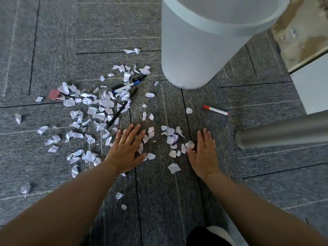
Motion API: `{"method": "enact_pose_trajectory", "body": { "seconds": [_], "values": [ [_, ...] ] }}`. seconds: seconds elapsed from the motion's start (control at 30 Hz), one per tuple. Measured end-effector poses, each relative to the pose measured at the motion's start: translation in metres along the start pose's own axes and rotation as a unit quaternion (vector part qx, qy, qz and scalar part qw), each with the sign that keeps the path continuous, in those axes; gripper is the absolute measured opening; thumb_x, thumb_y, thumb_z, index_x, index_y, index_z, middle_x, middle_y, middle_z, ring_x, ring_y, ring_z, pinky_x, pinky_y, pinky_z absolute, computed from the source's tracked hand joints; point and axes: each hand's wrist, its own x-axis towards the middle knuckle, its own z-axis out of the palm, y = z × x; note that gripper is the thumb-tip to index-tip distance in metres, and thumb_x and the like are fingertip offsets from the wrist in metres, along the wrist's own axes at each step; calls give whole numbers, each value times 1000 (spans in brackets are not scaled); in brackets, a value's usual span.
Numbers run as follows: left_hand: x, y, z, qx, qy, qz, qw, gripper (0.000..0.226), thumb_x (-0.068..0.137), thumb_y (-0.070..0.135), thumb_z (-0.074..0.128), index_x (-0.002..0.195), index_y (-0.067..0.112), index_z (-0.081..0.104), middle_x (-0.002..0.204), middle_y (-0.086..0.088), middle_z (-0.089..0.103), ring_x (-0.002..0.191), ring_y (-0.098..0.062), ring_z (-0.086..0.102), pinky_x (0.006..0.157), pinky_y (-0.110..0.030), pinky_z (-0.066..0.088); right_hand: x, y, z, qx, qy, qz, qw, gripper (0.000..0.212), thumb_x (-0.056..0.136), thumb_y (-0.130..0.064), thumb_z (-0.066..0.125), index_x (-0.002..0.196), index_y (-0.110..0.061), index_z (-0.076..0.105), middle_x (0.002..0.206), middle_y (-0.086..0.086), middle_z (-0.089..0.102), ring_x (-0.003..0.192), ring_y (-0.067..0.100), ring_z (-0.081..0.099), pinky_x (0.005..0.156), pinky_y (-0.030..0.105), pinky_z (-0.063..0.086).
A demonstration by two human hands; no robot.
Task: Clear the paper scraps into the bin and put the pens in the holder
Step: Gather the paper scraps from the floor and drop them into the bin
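Grey, coarse-weave carpet tiles point(53, 41) with dark seams cover the floor. Torn white paper scraps point(99, 110), ragged and crumpled, lie scattered mostly left of centre, with a smaller cluster point(171, 137) between the hands. Left hand point(125, 150) flat, palm down, fingers spread, resting on scraps, grip released, holding nothing. Right hand point(204, 155) also flat and open on the carpet, thumb touching a scrap. Frosted translucent plastic bin point(204, 50), round and tapered, stands far right of centre. Black pen point(122, 108), thin, long axis running near-left to far-right over the scraps. Blue-capped white marker point(126, 87) and black marker point(136, 79) lie side by side beyond it, same diagonal. Red-capped white marker point(215, 110) lies alone at right, cap pointing left. Small red binder clip point(54, 94) at far left. Smooth grey metal tube point(284, 131) at right.
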Motion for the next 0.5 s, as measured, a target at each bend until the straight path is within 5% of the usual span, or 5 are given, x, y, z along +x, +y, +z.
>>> {"method": "enact_pose_trajectory", "body": {
  "seconds": [0.1,0.2,0.33,0.5],
  "values": [
    [5,10,-1,-17,-1,16,1000,78,83,66,-1,143,17,8,151,-7,4,138,-24,-1,109,-45,1,2,-17,6,24,-8,-40,999,85,86,-66,7,144,-3,9,151,10,-3,139,21,-5,114,42,6],
    [5,16,0,-25,-5,22,999,80,78,67,-10,141,18,-6,147,-1,-13,137,-20,-14,109,-40,-6,6,-49,12,94,-61,-122,986,77,88,-59,20,143,-11,-4,151,3,-12,141,19,-7,114,37,15],
    [-9,4,-1,15,18,39,999,75,86,64,4,141,13,6,150,-9,5,140,-22,-4,112,-49,11,17,-63,5,155,-36,-182,970,74,89,-60,21,143,-17,-6,153,9,-8,141,14,-4,107,27,19],
    [-36,-18,3,65,12,92,994,90,77,77,16,144,18,0,151,-5,3,138,-21,-11,110,-44,-7,9,0,-15,-55,-82,-247,964,99,76,-79,29,145,-18,-8,154,9,-5,141,23,-3,112,46,17]
  ]
}}
